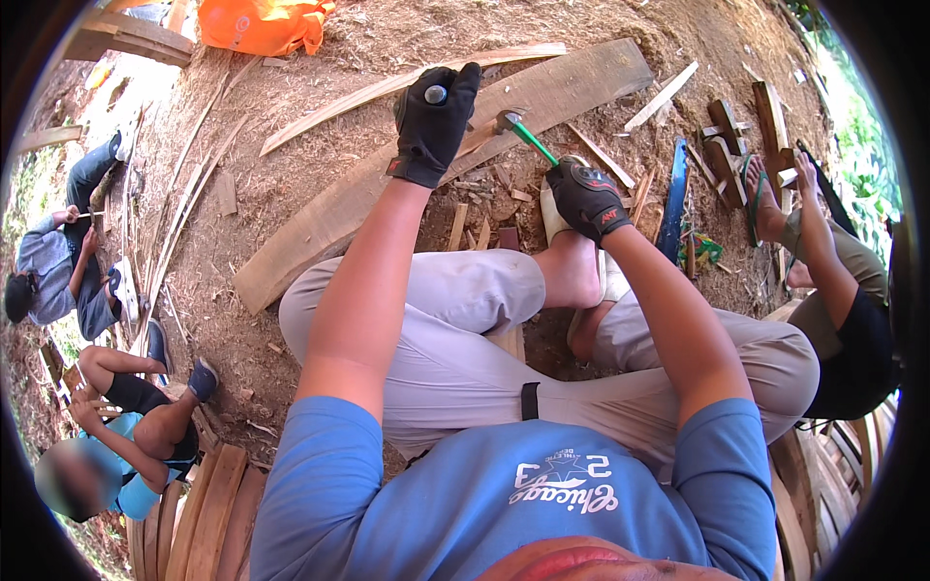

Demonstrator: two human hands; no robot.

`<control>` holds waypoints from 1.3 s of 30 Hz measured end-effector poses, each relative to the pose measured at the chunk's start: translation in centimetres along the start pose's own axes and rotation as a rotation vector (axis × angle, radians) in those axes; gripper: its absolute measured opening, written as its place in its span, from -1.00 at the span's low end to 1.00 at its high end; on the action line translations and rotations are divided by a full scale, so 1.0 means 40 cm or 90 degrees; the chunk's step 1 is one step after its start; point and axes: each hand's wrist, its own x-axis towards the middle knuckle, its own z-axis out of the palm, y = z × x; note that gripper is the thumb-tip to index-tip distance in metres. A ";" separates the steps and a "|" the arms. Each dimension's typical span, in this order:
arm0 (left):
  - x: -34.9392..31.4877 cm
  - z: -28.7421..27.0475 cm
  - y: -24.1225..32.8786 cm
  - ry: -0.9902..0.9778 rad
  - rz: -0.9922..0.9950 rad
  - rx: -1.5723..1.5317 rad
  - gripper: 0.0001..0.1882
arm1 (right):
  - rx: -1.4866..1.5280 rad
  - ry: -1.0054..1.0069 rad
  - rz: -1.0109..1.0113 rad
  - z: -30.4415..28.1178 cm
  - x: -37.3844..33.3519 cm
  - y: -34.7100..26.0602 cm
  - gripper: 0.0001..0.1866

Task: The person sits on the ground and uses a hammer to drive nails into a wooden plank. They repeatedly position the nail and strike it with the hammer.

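Observation:
My left hand [433, 136], in a black work glove, is closed round an upright tool seen end-on. Only its round, pale metal end [435, 94] shows, so its kind is hidden. My right hand [584, 198], gloved in black too, grips the green handle of a hammer [532, 141]. The hammer's head is to the right of my left hand, apart from the tool's end. Below both lies a long, wide wooden plank [315, 232], slanting across the ground in front of my crossed legs.
Long wood strips [339, 108] and splinters lie around the plank. At the far left is an orange bag [262, 27]. A blue bar-like piece [670, 198] and dark wooden blocks [725, 155] lie to the right. Other people sit on the left [145, 426] and right [833, 252].

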 end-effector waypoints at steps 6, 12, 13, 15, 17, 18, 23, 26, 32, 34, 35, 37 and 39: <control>0.004 0.008 -0.009 -0.012 -0.018 -0.028 -0.56 | -0.008 -0.005 0.010 -0.003 0.001 -0.003 -0.60; -0.002 0.018 -0.019 -0.060 0.016 -0.006 -0.58 | 0.017 -0.005 0.008 -0.005 -0.003 -0.002 -0.60; -0.001 0.019 -0.023 -0.061 0.015 -0.005 -0.58 | 0.020 -0.002 -0.001 -0.005 -0.004 -0.002 -0.60; -0.002 0.021 -0.031 -0.059 0.012 0.003 -0.59 | 0.022 0.002 -0.009 -0.006 -0.006 -0.003 -0.60; -0.006 0.022 -0.013 -0.055 0.010 0.018 -0.60 | 0.025 0.007 -0.006 -0.009 -0.009 -0.001 -0.60; -0.005 0.023 -0.013 -0.056 0.014 0.016 -0.60 | 0.027 0.003 -0.009 -0.012 -0.009 0.000 -0.60; -0.005 0.019 -0.019 -0.052 0.023 0.015 -0.60 | 0.034 0.005 -0.013 -0.007 -0.004 0.002 -0.61; -0.003 0.017 -0.023 -0.064 0.013 0.011 -0.61 | 0.039 0.001 -0.010 -0.002 0.000 0.003 -0.60; 0.004 0.025 -0.032 -0.069 0.023 0.027 -0.61 | 0.032 0.000 -0.029 -0.011 -0.002 0.007 -0.61; -0.002 0.032 -0.018 -0.073 0.008 0.063 -0.60 | 0.017 0.017 -0.012 -0.053 -0.013 0.009 -0.61; -0.001 0.029 -0.008 -0.072 0.003 0.080 -0.60 | 0.009 0.026 -0.004 -0.097 -0.021 -0.009 -0.62; 0.005 0.031 -0.029 -0.073 0.014 0.051 -0.58 | -0.037 0.113 -0.078 -0.200 -0.055 -0.051 -0.78; 0.003 0.031 -0.021 -0.070 -0.009 0.041 -0.57 | -0.023 0.252 -0.210 -0.305 -0.102 -0.080 -0.80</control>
